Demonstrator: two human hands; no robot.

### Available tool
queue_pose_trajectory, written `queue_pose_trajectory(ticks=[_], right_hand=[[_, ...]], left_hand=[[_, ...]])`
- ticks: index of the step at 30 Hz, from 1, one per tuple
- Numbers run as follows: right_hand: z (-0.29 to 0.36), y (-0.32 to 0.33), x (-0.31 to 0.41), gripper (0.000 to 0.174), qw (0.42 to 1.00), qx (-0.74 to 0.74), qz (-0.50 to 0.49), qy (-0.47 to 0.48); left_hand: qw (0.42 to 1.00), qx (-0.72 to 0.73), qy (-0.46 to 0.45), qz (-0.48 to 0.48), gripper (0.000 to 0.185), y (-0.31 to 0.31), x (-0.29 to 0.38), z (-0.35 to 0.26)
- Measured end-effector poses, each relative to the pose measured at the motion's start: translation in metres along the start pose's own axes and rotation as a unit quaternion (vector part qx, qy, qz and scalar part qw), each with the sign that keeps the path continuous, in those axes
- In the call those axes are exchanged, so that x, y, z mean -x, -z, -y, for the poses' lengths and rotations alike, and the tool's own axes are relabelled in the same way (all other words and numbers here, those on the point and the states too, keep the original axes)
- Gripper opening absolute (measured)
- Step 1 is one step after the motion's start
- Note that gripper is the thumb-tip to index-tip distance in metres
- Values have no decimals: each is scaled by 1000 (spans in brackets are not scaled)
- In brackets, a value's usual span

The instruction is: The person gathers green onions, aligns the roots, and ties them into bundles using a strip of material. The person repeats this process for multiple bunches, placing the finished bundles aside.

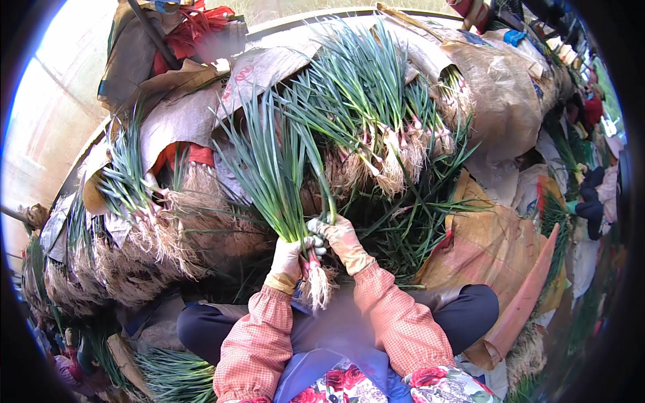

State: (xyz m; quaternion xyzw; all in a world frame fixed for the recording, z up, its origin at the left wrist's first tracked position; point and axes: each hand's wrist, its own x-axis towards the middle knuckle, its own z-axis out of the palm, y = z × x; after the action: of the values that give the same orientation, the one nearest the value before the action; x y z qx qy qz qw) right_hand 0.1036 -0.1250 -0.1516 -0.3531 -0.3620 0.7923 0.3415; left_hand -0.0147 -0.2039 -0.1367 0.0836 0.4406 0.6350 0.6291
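My gloved left hand (291,259) is closed around the lower stems of a bunch of young garlic plants (277,196), whose pinkish bulbs and pale roots hang below the fist over my lap. Close beside it on the right, my gloved right hand (336,232) has its fingers curled at some green leaves that bend down to it; its fingertips are near the bunch. Beyond both hands a large heap of garlic plants (373,101) lies with its roots toward me. More rooted plants (151,216) lie in a row at the left.
Woven sacks (496,90) cover parts of the heap. Loose green leaves (408,242) lie right of my hands, beside an orange-brown sheet (494,252). Another leafy bundle (176,373) is at the lower left. Other people are at the far right and lower left edges. Red strips (196,30) lie at the upper left.
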Motion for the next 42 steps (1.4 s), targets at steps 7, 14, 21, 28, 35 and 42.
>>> queue_pose_trajectory(ticks=[7,14,21,28,35,42], right_hand=[[46,31,-11,21,996,48,-70,-30],[27,0,0,13,992,97,-14,-76],[44,35,4,32,991,128,2,-42],[16,-26,-50,20,973,225,15,-59],[12,-24,-8,24,987,-149,-56,-15],[30,-34,0,26,977,-205,-36,-46]], left_hand=[[993,97,-29,60,53,2,5,-13],[998,-8,-62,-13,35,-2,-6,-39],[999,22,12,37,42,15,-21,-24],[999,34,-19,-17,24,8,-9,-10],[994,107,-36,5,35,-9,-19,0],[989,129,-45,46,28,-21,0,-16]])
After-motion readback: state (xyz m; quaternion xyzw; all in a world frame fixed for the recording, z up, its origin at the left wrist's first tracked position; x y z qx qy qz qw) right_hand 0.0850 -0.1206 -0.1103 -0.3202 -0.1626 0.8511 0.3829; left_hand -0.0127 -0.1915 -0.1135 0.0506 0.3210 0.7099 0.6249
